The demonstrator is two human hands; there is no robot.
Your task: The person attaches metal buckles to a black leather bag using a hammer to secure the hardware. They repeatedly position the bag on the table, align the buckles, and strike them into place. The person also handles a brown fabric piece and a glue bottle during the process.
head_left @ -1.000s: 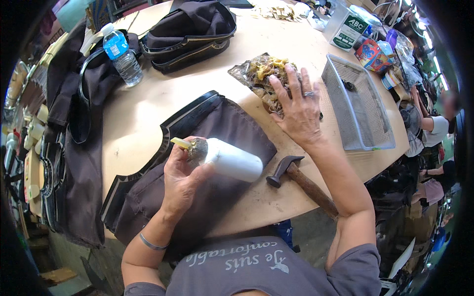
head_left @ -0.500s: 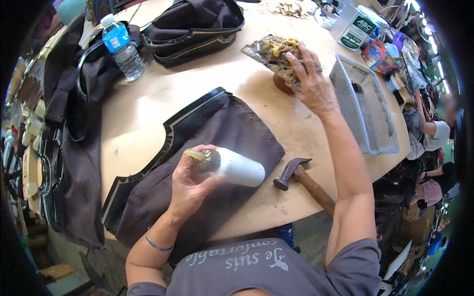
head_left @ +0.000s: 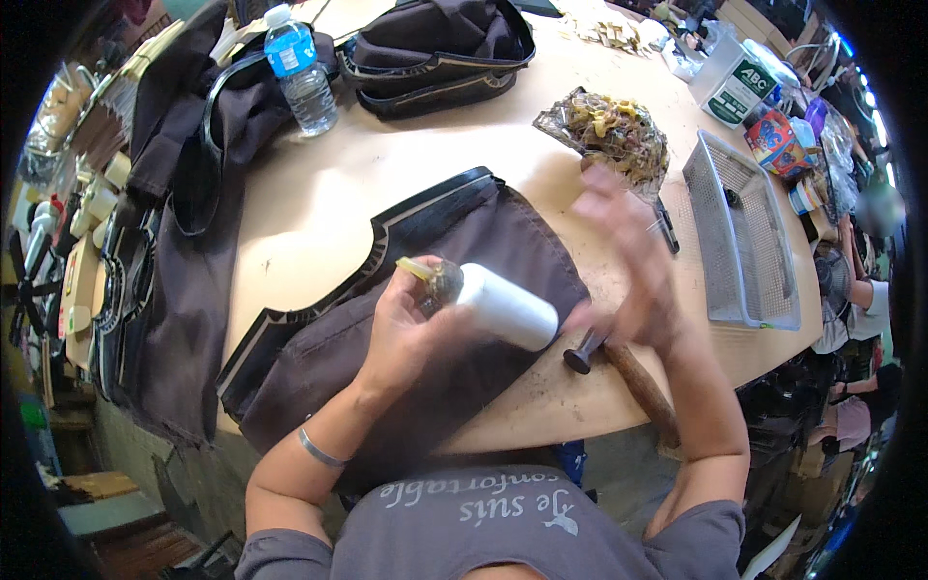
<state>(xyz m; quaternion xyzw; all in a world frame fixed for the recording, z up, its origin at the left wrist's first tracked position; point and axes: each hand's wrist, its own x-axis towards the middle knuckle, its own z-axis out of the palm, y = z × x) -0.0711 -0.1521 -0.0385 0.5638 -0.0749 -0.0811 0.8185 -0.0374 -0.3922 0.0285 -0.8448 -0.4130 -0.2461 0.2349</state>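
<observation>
My left hand is closed around the neck end of a white squeeze bottle. Its yellowish nozzle points up and left, and the neck is coated with dark, dried residue. Under the bottle lies a dark brown fabric piece with a glossy black curved border. My right hand, smeared by motion, is over the table right of the fabric, thumb apart from the outstretched fingers, with nothing seen in it. Just below it lies a hammer with a wooden handle; the hand hides part of its head.
A residue-crusted clump with yellow bits sits beyond my right hand, near a black pen-like thing. At right stands a clear mesh-sided basket. A water bottle and dark fabric pieces occupy the far left.
My right hand has left the crusted clump and come back toward me, near the hammer. My left hand still holds the squeeze bottle. The whole view has shifted slightly.
</observation>
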